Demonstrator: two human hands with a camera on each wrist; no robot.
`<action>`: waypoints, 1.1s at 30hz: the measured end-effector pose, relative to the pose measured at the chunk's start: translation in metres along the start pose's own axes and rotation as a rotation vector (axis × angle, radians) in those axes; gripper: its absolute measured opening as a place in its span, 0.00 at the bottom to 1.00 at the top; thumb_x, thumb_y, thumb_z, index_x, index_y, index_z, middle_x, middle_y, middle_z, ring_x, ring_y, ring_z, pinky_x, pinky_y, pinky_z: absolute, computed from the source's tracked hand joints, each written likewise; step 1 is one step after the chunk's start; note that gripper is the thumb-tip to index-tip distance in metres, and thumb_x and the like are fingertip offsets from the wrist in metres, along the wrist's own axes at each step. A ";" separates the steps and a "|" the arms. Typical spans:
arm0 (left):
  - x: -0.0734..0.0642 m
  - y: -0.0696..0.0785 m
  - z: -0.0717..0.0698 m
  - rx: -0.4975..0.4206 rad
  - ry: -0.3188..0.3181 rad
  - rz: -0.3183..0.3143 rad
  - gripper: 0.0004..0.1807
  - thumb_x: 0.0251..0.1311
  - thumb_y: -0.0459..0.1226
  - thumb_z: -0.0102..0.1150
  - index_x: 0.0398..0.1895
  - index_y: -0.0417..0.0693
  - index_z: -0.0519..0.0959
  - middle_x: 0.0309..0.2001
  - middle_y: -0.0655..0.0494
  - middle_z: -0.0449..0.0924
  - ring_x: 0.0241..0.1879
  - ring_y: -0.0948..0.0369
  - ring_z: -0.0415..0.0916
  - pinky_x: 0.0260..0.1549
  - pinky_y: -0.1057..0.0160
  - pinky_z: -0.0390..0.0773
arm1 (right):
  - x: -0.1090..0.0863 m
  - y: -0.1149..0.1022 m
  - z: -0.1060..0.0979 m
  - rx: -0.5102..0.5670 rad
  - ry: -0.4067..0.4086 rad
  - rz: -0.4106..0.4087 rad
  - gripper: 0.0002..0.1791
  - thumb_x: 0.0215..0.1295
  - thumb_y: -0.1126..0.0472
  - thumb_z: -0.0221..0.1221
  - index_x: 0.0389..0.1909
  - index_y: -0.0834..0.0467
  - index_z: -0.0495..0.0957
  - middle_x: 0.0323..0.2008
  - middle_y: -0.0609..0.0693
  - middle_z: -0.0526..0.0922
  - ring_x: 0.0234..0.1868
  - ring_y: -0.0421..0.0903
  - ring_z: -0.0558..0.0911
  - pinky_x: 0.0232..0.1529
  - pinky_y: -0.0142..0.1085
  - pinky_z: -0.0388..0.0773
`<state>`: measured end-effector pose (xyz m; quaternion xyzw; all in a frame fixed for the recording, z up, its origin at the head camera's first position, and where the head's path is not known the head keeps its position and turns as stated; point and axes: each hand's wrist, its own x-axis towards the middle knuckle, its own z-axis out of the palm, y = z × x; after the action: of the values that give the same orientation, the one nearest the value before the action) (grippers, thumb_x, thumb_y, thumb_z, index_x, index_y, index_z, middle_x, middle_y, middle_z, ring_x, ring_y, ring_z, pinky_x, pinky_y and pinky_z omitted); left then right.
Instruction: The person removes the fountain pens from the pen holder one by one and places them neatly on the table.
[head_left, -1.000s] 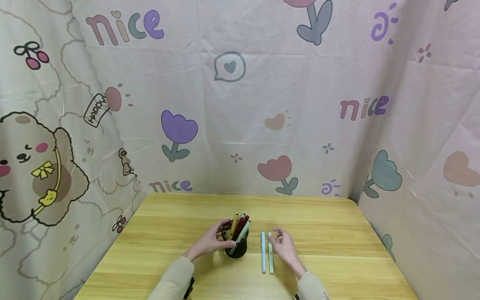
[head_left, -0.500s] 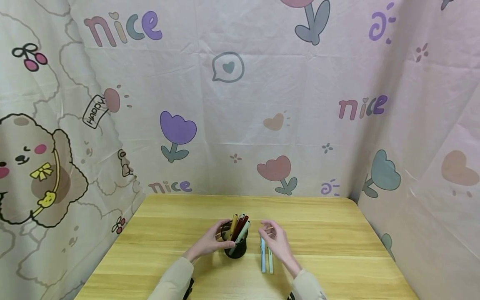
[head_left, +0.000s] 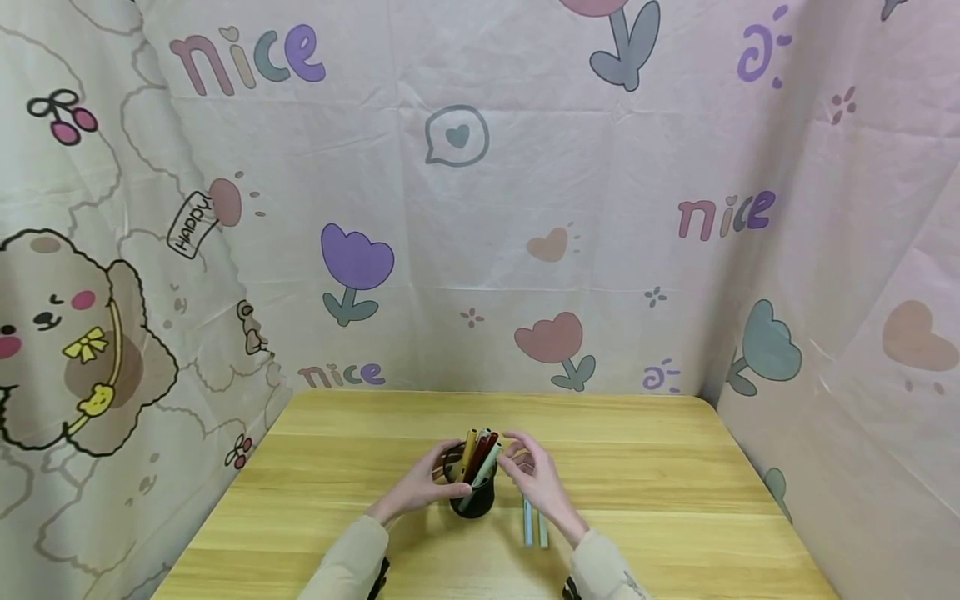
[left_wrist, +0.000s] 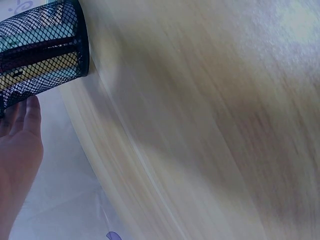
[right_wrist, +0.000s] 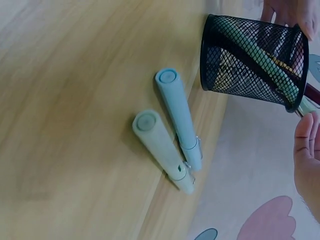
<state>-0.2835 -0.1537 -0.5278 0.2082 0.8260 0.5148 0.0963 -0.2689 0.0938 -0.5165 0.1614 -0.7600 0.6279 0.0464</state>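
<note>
My left hand (head_left: 420, 487) holds a black mesh pen holder (head_left: 474, 505) around its side, thumb at the near rim and fingers behind. The holder stands upright with several pens in it, among them a yellow pen (head_left: 468, 452), a dark red pen and a pale green pen (head_left: 488, 461) leaning right. My right hand (head_left: 538, 479) is just right of the holder, fingers curved, fingertips right at the pale green pen's upper end. On the table below it lie a light blue pen (right_wrist: 179, 110) and a second pale green pen (right_wrist: 161, 146), side by side, partly hidden in the head view.
The wooden table (head_left: 345, 417) stretches out on both sides of the hands. Behind it and along both sides hangs a printed cloth (head_left: 465, 233) with flowers and lettering.
My right hand has moved left and slightly away from me, from the pens on the table to the pens in the holder. My left hand has stayed on the holder.
</note>
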 end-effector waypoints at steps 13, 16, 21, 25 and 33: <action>0.000 0.000 0.001 -0.009 0.011 -0.003 0.47 0.58 0.46 0.72 0.77 0.50 0.57 0.76 0.37 0.60 0.73 0.34 0.60 0.69 0.32 0.65 | 0.005 0.003 0.007 -0.073 -0.049 -0.039 0.20 0.69 0.64 0.61 0.61 0.63 0.75 0.38 0.61 0.81 0.28 0.34 0.78 0.27 0.25 0.79; 0.001 -0.001 0.001 -0.008 0.012 -0.005 0.48 0.58 0.46 0.72 0.78 0.49 0.57 0.75 0.37 0.60 0.73 0.33 0.60 0.69 0.32 0.65 | 0.006 0.003 0.007 -0.101 -0.048 -0.015 0.20 0.69 0.63 0.61 0.60 0.62 0.75 0.38 0.58 0.81 0.28 0.35 0.78 0.26 0.25 0.78; 0.000 -0.001 0.001 -0.004 0.009 -0.010 0.48 0.58 0.47 0.72 0.78 0.49 0.56 0.76 0.36 0.58 0.73 0.33 0.59 0.69 0.31 0.65 | 0.008 0.002 0.007 -0.150 -0.043 -0.003 0.16 0.69 0.63 0.61 0.56 0.61 0.77 0.36 0.55 0.80 0.28 0.35 0.78 0.26 0.26 0.79; 0.000 0.000 0.001 0.003 0.008 -0.014 0.48 0.58 0.47 0.72 0.78 0.50 0.56 0.77 0.37 0.57 0.73 0.32 0.58 0.69 0.30 0.64 | 0.009 0.002 0.007 -0.175 -0.056 -0.011 0.12 0.68 0.64 0.62 0.51 0.62 0.79 0.34 0.55 0.79 0.26 0.35 0.77 0.25 0.25 0.77; 0.000 -0.001 0.001 0.015 0.014 -0.012 0.49 0.57 0.48 0.72 0.78 0.50 0.57 0.78 0.37 0.55 0.73 0.32 0.57 0.69 0.30 0.64 | 0.009 0.001 0.008 -0.223 -0.117 -0.021 0.09 0.66 0.64 0.64 0.45 0.63 0.81 0.32 0.54 0.80 0.25 0.37 0.77 0.24 0.24 0.75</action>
<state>-0.2830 -0.1531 -0.5289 0.2005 0.8317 0.5096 0.0919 -0.2770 0.0849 -0.5170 0.1995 -0.8248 0.5284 0.0265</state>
